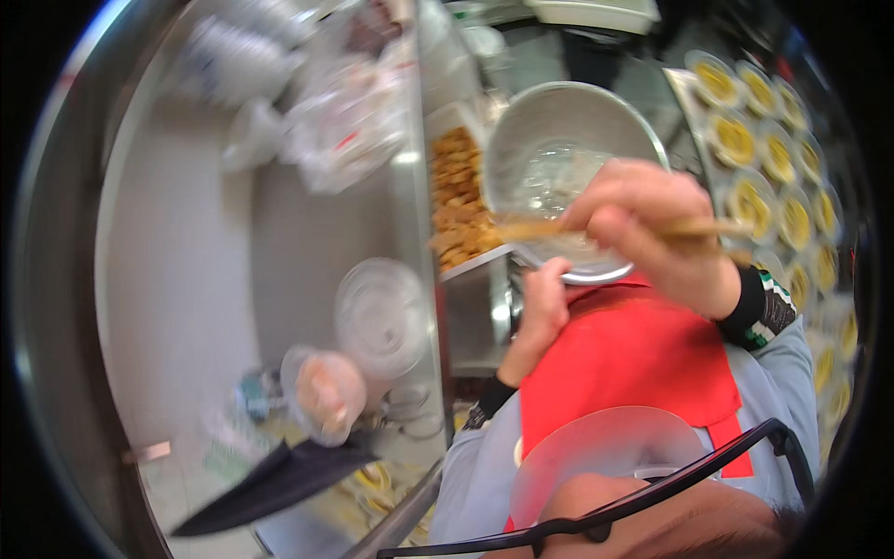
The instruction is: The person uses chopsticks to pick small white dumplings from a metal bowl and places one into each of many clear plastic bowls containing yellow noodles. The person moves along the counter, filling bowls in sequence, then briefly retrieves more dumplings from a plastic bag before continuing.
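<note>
In my right hand (pixel 647 219) is a pair of wooden chopsticks (pixel 535 229), held closed in the fingers and blurred by motion. They reach leftward over the near part of a round steel bowl (pixel 521 130), their tips close to a tray of brown, fried-looking pieces (pixel 458 191). Something clear and shiny (pixel 563 172) lies in the bowl; I cannot make out what it is. My left hand (pixel 543 312) grips the bowl's near rim, thumb on top and its other fingers partly hidden.
At the right, a tray (pixel 687 98) carries several clear cups with yellow food (pixel 731 140). A steel shelf on the left holds plastic bags (pixel 349 121), a clear round lid (pixel 380 317) and a tub of pinkish food (pixel 326 396). A dark cloth-like piece (pixel 279 480) lies below.
</note>
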Available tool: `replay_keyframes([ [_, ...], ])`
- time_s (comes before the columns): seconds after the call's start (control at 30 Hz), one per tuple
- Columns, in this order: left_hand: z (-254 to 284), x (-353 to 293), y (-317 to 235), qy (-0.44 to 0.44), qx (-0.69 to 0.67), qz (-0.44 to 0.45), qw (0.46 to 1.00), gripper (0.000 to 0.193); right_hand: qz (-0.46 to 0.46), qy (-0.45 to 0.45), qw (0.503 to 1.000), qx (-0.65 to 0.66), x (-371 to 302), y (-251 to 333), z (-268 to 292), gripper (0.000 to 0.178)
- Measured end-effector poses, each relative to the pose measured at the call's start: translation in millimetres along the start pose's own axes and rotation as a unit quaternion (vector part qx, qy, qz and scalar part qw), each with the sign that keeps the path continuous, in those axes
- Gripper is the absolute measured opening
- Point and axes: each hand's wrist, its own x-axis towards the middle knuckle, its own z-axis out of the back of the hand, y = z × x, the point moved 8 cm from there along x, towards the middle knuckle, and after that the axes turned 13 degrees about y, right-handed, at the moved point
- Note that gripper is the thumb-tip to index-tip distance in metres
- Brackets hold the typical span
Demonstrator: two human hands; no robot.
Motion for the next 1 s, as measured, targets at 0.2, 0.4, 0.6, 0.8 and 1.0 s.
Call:
replay_keyframes([
  [0.2, -78.6, 10.6, 14.9, 0.114, 0.066, 0.008, 0.991, 0.033, -0.154, -0.098, 0.970, -0.159, -146.4, -69.3, 95.0, 0.010],
  [0.4, -136.4, 19.3, 39.4, 0.091, 0.159, 0.097, 0.978, 0.035, -0.186, -0.161, 0.963, -0.114, -222.2, -122.5, 89.6, 0.007],
  [0.6, -205.7, 24.6, 83.1, 0.142, 0.213, 0.143, 0.956, 0.039, -0.210, -0.354, 0.911, -0.018, -307.4, -110.4, 129.2, 0.011],
  [0.8, -249.9, 32.6, 124.5, 0.191, 0.244, 0.196, 0.930, 0.044, -0.237, -0.398, 0.884, -0.066, -376.9, -88.7, 155.7, 0.013],
  [1.0, -280.6, 32.7, 148.1, 0.275, 0.369, 0.146, 0.876, 0.039, -0.239, -0.484, 0.842, -0.019, -410.3, -110.9, 148.9, 0.018],
])
